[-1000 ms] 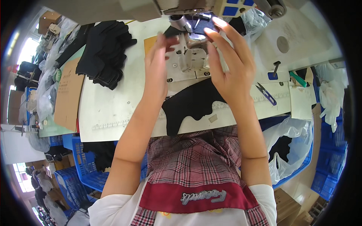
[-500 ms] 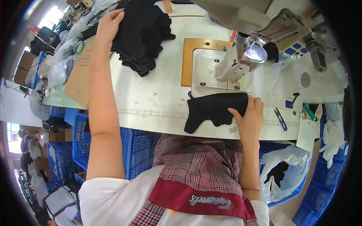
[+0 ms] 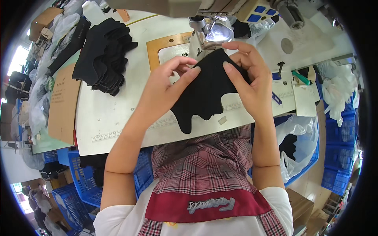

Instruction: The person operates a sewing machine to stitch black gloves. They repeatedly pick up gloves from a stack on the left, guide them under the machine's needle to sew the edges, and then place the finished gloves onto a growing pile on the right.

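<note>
Both my hands hold one black cut fabric piece [image 3: 205,88] above the front of the sewing table, close to the sewing machine head [image 3: 214,33]. My left hand [image 3: 169,84] pinches its upper left edge between thumb and fingers. On the other side, my right hand [image 3: 250,76] grips the upper right edge, thumb on top and fingers behind. The scalloped lower edge of the piece hangs toward me. A stack of similar black fabric pieces [image 3: 103,55] lies on the table at the far left, apart from my hands.
A cardboard sheet [image 3: 63,106] leans by the table's left side. Blue-handled thread snips [image 3: 277,98] lie to the right of my right hand. A plastic-lined blue bin [image 3: 313,157] stands below at right, and a blue basket [image 3: 84,177] below at left.
My left hand has come from the stack to the fabric piece and grips it. My right hand has lifted the piece toward the machine. The view has shifted to the right.
</note>
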Tool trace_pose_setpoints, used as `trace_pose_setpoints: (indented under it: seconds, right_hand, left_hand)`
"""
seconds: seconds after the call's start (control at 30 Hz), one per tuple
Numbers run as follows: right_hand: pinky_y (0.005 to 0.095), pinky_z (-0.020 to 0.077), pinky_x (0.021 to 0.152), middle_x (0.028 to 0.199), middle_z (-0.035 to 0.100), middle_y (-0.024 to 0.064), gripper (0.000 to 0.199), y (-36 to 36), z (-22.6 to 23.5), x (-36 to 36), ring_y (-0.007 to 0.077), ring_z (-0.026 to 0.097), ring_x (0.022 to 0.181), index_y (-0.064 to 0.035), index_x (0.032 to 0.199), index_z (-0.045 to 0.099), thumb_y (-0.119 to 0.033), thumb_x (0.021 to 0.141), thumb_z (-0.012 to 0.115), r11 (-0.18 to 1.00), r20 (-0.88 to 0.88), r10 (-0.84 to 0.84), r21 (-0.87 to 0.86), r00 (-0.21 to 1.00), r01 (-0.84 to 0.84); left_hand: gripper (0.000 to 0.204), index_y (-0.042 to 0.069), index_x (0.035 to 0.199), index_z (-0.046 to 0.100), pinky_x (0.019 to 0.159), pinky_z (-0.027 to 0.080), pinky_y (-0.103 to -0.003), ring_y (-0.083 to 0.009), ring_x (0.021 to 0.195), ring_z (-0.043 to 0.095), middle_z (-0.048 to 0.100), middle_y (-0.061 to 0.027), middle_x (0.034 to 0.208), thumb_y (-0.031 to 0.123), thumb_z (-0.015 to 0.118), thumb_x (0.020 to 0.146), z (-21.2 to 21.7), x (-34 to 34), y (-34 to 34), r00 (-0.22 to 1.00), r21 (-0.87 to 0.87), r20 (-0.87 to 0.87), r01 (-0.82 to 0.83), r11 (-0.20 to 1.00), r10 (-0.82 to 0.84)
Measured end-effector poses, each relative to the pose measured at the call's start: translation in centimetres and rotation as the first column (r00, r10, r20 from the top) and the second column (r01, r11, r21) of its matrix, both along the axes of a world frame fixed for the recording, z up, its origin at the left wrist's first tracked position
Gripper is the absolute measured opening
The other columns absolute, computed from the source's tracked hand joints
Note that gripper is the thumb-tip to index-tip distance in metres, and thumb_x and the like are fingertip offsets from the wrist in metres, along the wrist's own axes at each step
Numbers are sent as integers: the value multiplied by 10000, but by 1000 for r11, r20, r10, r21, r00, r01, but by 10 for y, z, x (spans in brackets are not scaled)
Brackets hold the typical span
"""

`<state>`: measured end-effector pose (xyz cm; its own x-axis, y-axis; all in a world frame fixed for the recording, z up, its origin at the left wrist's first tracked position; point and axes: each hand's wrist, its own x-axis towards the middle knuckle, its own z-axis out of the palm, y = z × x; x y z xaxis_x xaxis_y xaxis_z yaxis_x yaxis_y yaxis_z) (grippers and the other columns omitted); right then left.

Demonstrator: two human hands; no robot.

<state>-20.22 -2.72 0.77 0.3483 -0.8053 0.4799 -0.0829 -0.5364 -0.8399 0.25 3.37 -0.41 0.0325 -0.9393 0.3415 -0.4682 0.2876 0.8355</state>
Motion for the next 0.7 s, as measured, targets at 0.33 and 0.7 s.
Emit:
trace_pose_setpoints:
  seconds: [0.33,0.7]
  right_hand:
    - [442,428,1103,1403,537,159,628,-10,15,-17,367,470,1353,20,1264,606,102,645,536,841,-362,-1,-505,932,-196]
    - [402,555,874,1180,634,113,426,-29,-5,7,298,627,1090,-2,1129,680,27,705,679,636,-190,-263,-771,946,22]
  left_hand:
    - [175,21,906,677,628,402,-185,-3,696,498,581,67,751,188,671,957,18,-10,-25,926,115,-347,-116,987,149]
    - [178,-14,945,704,675,458,-198,-31,722,567,666,14,798,164,690,934,21,-22,-34,886,38,-429,-176,984,175]
